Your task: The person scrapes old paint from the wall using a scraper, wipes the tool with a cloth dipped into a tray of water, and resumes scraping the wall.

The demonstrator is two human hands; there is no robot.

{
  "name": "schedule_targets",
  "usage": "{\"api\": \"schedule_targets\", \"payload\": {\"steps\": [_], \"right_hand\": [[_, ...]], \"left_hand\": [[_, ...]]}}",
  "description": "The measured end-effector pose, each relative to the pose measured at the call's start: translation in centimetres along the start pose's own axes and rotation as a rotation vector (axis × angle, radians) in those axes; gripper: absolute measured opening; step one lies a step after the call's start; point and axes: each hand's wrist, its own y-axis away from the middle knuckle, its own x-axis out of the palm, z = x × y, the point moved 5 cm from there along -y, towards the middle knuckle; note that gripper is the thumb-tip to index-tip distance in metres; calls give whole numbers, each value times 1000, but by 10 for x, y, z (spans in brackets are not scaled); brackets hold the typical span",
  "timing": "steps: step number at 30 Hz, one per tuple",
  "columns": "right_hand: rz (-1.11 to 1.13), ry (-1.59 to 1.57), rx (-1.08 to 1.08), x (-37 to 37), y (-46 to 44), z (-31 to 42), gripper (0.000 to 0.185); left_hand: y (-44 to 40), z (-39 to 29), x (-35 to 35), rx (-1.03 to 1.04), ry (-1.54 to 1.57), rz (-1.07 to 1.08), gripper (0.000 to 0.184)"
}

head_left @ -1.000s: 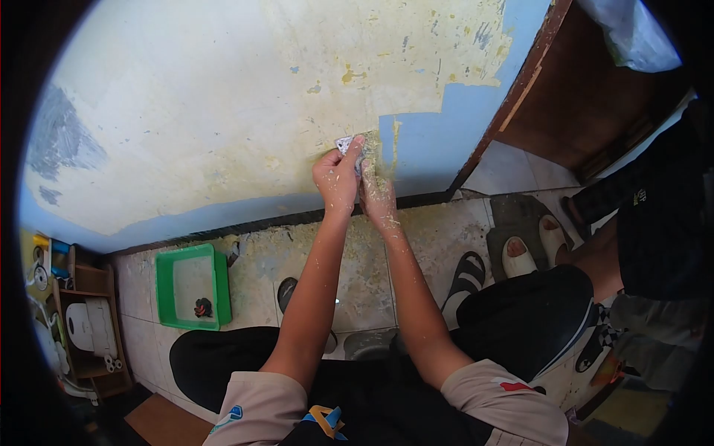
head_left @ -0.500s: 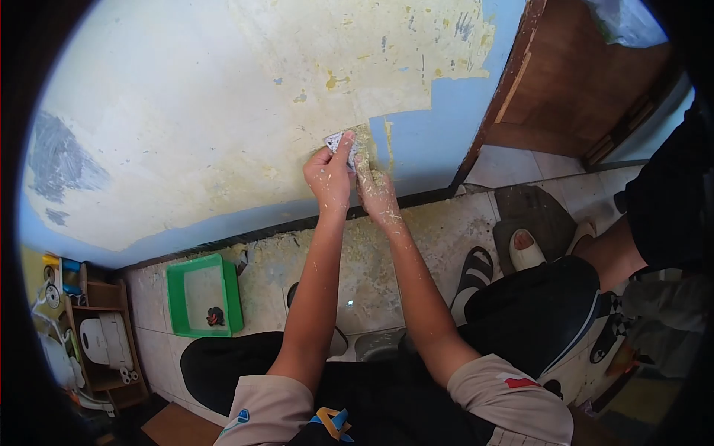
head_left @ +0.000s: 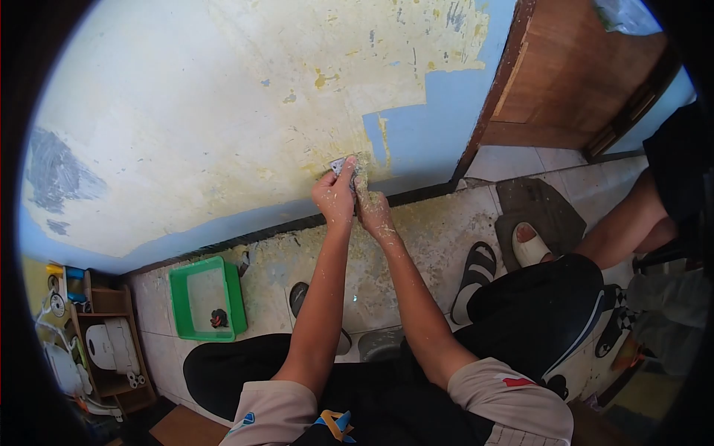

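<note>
A flat, paint-speckled scraper [head_left: 338,165] is against the lower part of the wall [head_left: 201,119], just below a patch of blue paint [head_left: 405,134]. My left hand [head_left: 334,199] is closed on its blade end, the thumb pressed along the face. My right hand [head_left: 375,212] wraps round the lower part, which its fingers mostly hide. Pale yellow flakes cling to my right hand and forearm. Around the scraper the wall is bare cream with yellowish remnants.
Flakes and dust cover the tiled floor [head_left: 297,256] along the wall base. On the left are a green tray [head_left: 242,312] with a small dark object and a wooden shelf [head_left: 111,301]. Another person's leg [head_left: 628,223] and a grey mat [head_left: 520,201] are at right, near a brown door [head_left: 580,82].
Both hands have moved down the wall with the scraper, closer to the floor edge. The other person's leg at right has shifted, and my view has tilted slightly.
</note>
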Motion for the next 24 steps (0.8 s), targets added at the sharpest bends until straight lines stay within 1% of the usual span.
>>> {"api": "schedule_targets", "payload": {"steps": [2,4,5,7,8,9,10,11,12,13,14,15,17,21,24], "right_hand": [[31,71,45,-3,2,14,57],[56,43,41,-2,-6,37,57],[78,15,29,0,-7,48,57],[77,-3,39,2,-7,61,56],[75,-24,40,3,-7,65,55],[75,-18,37,4,-8,59,55],[31,-34,-18,3,-11,51,55],[-13,-51,-70,0,-12,41,56],[-15,-49,-74,-4,-9,36,56],[2,-37,-18,-9,-5,28,55],[19,-24,39,-12,-3,21,54],[17,-22,39,-13,-4,16,54],[55,-67,147,-11,-6,2,53],[58,-76,136,-13,-3,26,51],[119,-129,168,-14,4,43,51]], "left_hand": [[-2,-1,2,-5,24,-1,36],[-5,-26,6,2,-9,42,27],[-6,-38,9,-6,-13,38,27],[-8,-63,17,76,14,64,28],[-8,-60,17,73,18,62,28],[-7,-55,17,92,36,44,32],[-8,-49,18,114,53,28,36],[-6,-41,18,114,58,29,36],[-4,-27,17,69,31,31,37],[0,-20,17,25,2,34,37],[4,-15,17,22,1,32,37],[3,-10,16,21,3,33,37],[0,-2,13,34,-52,19,37],[2,-20,18,6,14,43,33],[5,-34,22,29,13,29,30]]}}
